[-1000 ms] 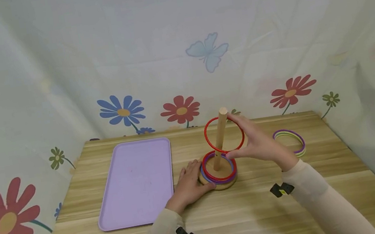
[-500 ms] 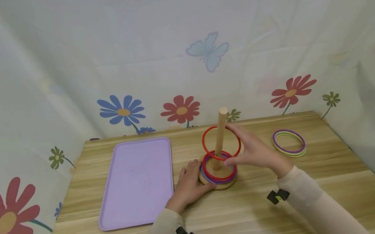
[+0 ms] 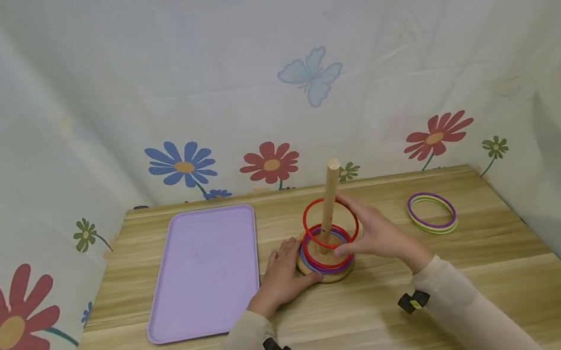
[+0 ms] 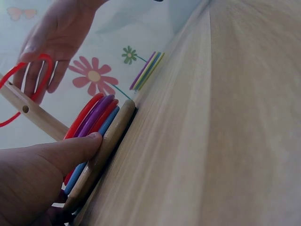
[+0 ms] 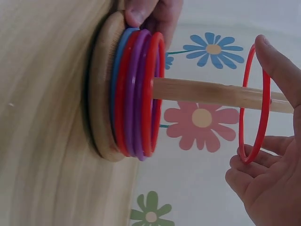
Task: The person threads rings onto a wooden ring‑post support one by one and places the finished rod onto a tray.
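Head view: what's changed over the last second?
The right hand brought its red ring down around the peg, slightly left, closer to the stacked rings. It's still held, not yet on the stack; nothing newly gripped or let go. Unchanged: left hand at the base, stacked rings, tray, and loose rings on the right.

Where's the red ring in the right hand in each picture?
Head: the held red ring is right of centre, below mid-height.
Left wrist: the held red ring is at upper left, cut by the edge.
Right wrist: the held red ring is at the right, near mid-height.
Shared landmark: the wooden post, passing through this ring in every view.
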Motion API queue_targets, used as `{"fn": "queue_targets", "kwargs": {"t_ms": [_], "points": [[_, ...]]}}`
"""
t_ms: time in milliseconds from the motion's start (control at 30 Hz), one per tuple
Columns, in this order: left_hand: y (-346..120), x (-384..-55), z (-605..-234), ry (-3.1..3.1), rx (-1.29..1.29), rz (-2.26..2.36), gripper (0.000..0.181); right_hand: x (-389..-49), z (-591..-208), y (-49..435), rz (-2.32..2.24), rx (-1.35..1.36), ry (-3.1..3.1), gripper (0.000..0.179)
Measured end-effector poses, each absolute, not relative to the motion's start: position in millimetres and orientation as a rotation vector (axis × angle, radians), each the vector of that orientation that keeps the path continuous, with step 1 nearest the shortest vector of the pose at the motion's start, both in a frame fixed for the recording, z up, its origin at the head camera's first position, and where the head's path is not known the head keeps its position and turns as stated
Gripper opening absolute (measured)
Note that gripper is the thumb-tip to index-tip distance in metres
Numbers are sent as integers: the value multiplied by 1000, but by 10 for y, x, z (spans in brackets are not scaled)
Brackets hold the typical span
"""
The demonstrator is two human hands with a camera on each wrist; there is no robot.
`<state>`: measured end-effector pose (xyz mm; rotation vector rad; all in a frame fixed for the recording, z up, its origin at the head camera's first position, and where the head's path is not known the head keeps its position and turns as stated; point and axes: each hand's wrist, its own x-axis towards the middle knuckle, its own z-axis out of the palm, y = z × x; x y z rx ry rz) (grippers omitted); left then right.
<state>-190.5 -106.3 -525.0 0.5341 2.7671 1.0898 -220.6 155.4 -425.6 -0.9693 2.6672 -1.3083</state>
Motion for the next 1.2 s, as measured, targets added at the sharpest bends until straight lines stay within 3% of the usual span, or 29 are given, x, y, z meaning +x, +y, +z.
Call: {"fn": "queue_targets", "kwargs": {"t_ms": [1200], "points": [[-1068,-1896,-5233,2775,547,1098,99,-2206,-4774,1527,-1368,-875,2549,111]]}}
